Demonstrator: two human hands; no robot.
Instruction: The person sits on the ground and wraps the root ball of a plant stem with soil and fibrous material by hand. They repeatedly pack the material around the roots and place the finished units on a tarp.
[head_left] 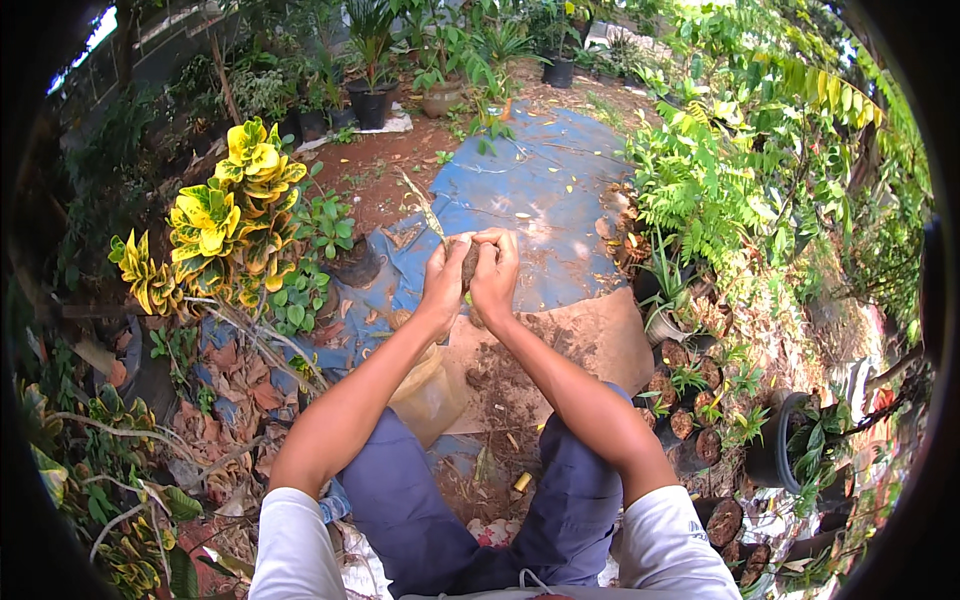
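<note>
Garden ground (372, 163) is partly covered by blue sheeting (570, 165) and a brown board (612, 345); above, a dark clump (470, 264), slender leaf (430, 216) alongside, is clasped between left hand (442, 277) and right hand (497, 268).

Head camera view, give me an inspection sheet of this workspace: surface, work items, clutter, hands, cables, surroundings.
Surface: blue sheet on the ground; nearer, a brown sheet strewn with dark soil.
Work items: dark clump between the hands; long, pointed leaf rising above it, attachment unclear.
Clutter: dry leaves at left; yellowish bag beside the brown sheet.
Hands: left hand and right hand both closed around the clump.
Cables: nothing seen.
Surroundings: yellow-green shrub at left; black pot at right; potted plants at the back.
</note>
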